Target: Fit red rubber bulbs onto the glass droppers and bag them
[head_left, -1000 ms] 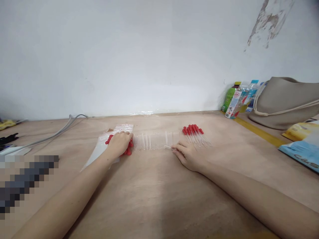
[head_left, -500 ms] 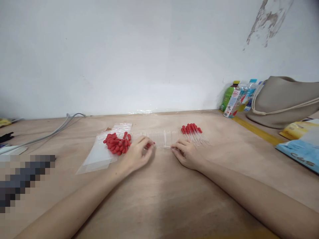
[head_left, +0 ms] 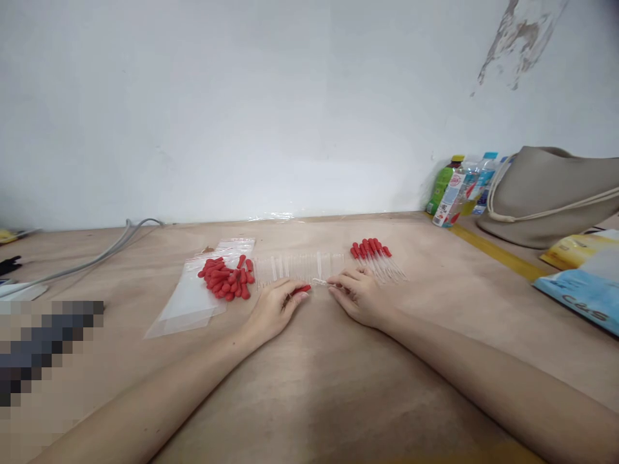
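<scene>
My left hand (head_left: 275, 309) pinches a red rubber dropper bulb (head_left: 303, 289) between thumb and fingers. Facing it, a clear glass dropper tube (head_left: 320, 281) sticks out from the closed fingertips of my right hand (head_left: 360, 298). A small gap shows between the bulb and the tube's end. Behind both hands lies a row of clear glass tubes (head_left: 294, 264), side by side on the table. A pile of red bulbs (head_left: 226, 278) rests left of my left hand, on plastic bags. Beyond my right hand are several droppers with red bulbs fitted (head_left: 372, 250), lying together.
Clear zip bags (head_left: 181, 309) lie under the bulb pile. Grey cables (head_left: 113, 248) cross the table's left side. Bottles (head_left: 449, 193), a grey-beige bag (head_left: 546, 193) and a blue-yellow packet (head_left: 580, 296) stand or lie at the right. A wall (head_left: 290, 116) closes the back.
My left hand has moved slightly right and down, and the bulb in it now points towards the tube. The tube in my right hand now angles slightly upward to the left.
</scene>
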Action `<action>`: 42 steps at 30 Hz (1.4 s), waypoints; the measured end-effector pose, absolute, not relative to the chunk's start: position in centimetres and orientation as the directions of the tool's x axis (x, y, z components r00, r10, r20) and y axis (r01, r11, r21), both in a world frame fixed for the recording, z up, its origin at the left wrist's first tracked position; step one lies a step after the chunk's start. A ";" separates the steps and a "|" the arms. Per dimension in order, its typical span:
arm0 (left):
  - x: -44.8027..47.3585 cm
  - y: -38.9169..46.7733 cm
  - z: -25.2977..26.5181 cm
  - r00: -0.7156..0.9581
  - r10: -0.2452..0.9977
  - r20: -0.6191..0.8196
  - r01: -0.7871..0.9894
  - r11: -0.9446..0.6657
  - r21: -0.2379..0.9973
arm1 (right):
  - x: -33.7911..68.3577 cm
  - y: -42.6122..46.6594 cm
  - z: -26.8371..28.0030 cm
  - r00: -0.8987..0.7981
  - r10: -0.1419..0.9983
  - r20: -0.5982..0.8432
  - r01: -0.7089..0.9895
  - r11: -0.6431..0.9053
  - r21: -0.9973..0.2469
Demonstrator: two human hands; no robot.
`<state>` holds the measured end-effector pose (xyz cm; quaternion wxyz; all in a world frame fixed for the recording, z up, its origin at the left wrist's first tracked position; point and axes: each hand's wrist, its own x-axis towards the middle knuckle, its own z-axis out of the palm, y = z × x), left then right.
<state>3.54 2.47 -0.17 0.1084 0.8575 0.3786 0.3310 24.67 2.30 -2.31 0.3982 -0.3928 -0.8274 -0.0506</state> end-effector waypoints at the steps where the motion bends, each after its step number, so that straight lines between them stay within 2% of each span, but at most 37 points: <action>1: 3.6 2.5 -0.1 0.496 0.720 0.485 0.578 -0.691 0.434 | 24.6 2.3 -2.3 -0.381 0.609 0.696 0.688 0.689 -0.228; 7: 3.7 2.4 -0.3 0.482 0.722 0.497 0.587 -0.687 0.428 | 24.4 2.0 -2.2 -0.437 0.586 0.683 0.660 0.724 -0.199; 16: 3.7 2.3 -0.2 0.462 0.741 0.487 0.588 -0.667 0.457 | 24.4 1.7 -2.1 -0.391 0.571 0.722 0.671 0.713 -0.201; 20: 3.7 2.3 -0.3 0.454 0.753 0.477 0.592 -0.655 0.470 | 24.5 1.8 -2.2 -0.430 0.549 0.717 0.640 0.745 -0.187; 29: 3.5 2.2 -0.3 0.541 0.679 0.496 0.505 -0.734 0.455 | 25.1 2.1 -1.7 -0.526 0.546 0.652 0.565 0.798 -0.211; 34: 3.3 2.2 -0.7 0.612 0.634 0.473 0.468 -0.772 0.429 | 25.3 2.2 -1.9 -0.579 0.503 0.642 0.569 0.813 -0.124; 42: 3.4 2.1 -0.9 0.634 0.623 0.459 0.494 -0.782 0.379 | 24.7 1.5 -1.5 -0.618 0.467 0.632 0.621 0.783 0.029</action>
